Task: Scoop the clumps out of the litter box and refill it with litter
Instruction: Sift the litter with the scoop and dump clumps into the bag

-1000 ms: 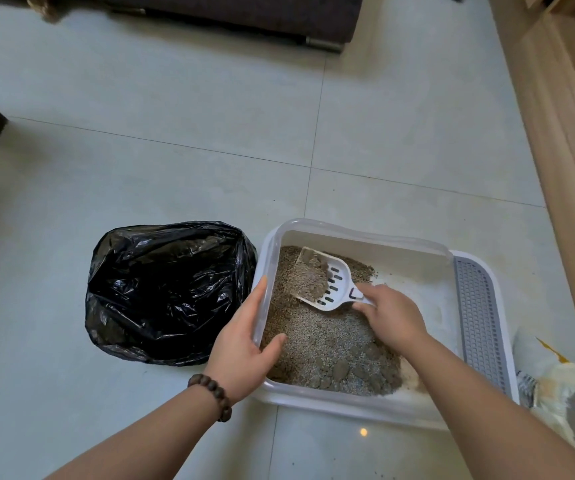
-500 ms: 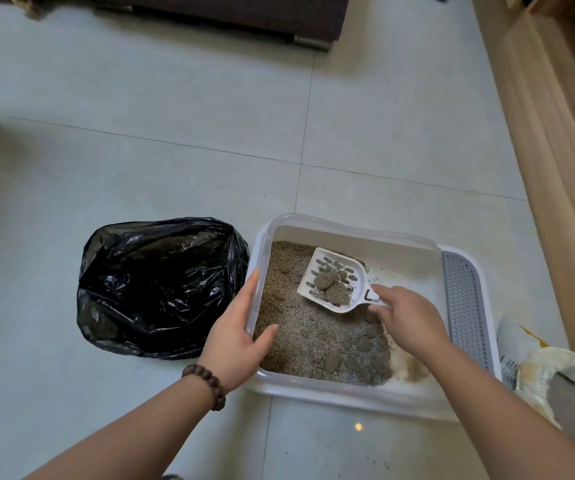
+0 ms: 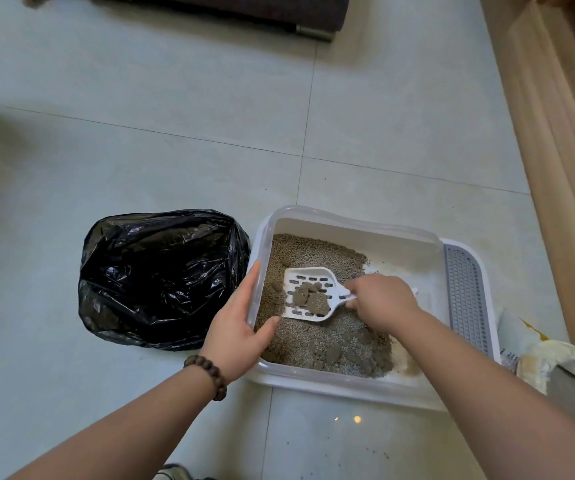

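A white litter box (image 3: 348,223) sits on the tiled floor, its left half filled with grey-brown litter (image 3: 317,254). My right hand (image 3: 379,303) grips the handle of a white slotted scoop (image 3: 305,275), held level over the litter with a few grey clumps (image 3: 308,297) lying on it. More clumps (image 3: 333,355) rest in the litter near the front wall. My left hand (image 3: 241,327) clasps the box's left wall, thumb inside. A black trash bag (image 3: 161,275) lies open just left of the box.
A grey perforated step (image 3: 466,296) forms the box's right end. An open litter sack (image 3: 566,379) lies at the right edge. Wooden furniture (image 3: 556,133) runs along the right, and a dark sofa base (image 3: 244,12) is at the top. A bead bracelet (image 3: 210,372) is on my left wrist.
The scoop went from being full of loose litter to holding only clumps, and it has shifted left and nearer to me, toward my left hand. My left hand kept its hold on the wall.
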Demonstrator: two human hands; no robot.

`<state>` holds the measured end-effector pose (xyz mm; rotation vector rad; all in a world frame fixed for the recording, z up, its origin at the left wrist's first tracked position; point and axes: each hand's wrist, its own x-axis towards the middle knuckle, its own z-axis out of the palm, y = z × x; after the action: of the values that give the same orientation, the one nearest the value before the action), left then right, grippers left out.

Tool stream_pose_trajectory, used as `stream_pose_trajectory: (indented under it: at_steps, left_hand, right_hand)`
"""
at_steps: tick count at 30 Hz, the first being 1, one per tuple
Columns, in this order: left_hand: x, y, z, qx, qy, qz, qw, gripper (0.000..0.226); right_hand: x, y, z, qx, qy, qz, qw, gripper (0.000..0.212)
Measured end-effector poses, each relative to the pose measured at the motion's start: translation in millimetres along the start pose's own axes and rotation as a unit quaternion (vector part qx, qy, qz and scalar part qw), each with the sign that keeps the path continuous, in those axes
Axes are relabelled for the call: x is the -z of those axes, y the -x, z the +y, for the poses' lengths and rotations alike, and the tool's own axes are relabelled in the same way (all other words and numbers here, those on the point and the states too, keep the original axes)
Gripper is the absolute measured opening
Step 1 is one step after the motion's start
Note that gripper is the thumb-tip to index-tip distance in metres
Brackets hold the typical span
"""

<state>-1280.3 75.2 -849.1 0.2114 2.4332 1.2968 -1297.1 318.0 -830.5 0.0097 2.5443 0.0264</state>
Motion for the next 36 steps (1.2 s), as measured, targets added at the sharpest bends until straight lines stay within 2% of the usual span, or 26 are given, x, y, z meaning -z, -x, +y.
stream_pose_trajectory:
  at_steps: [8,16,22,25,27,30,36]
  left_hand:
    - [-1,0,0,0.011,0.008,-0.001,1.000,0.086]
    - [-2,0,-2,0.005,0.009,0.002,1.000,0.085]
    - [-2,-1,-2,0.003,0.007,-0.001,1.000,0.086]
    - [-2,0,-2,0.002,0.015,-0.001,1.000,0.086]
    - [-2,0,-2,0.003,0.020,-0.001,1.000,0.086]
    - [-1,0,-2,0.007,0.023,-0.003,1.000,0.085]
    - [-1,1,-2,0.008,0.017,0.002,1.000,0.085]
  right_hand:
    - [-13,-8,-24,-0.023,-0.133,-0.021,0.991,0.013]
    - [1,-3,-4,-0.076,0.013,0.013,0.997,0.019]
    - [26,-12,-39,-0.033,0.084,0.002,0.996,0.013]
    - [29,-23,-53,-0.013,0.099,0.025,0.995,0.012]
    - [25,-28,-46,-0.007,0.060,0.037,0.998,0.012]
    - [8,-27,-25,0.001,-0.072,0.016,0.997,0.014]
    - [-25,-15,-12,0.002,-0.257,0.009,0.966,0.031]
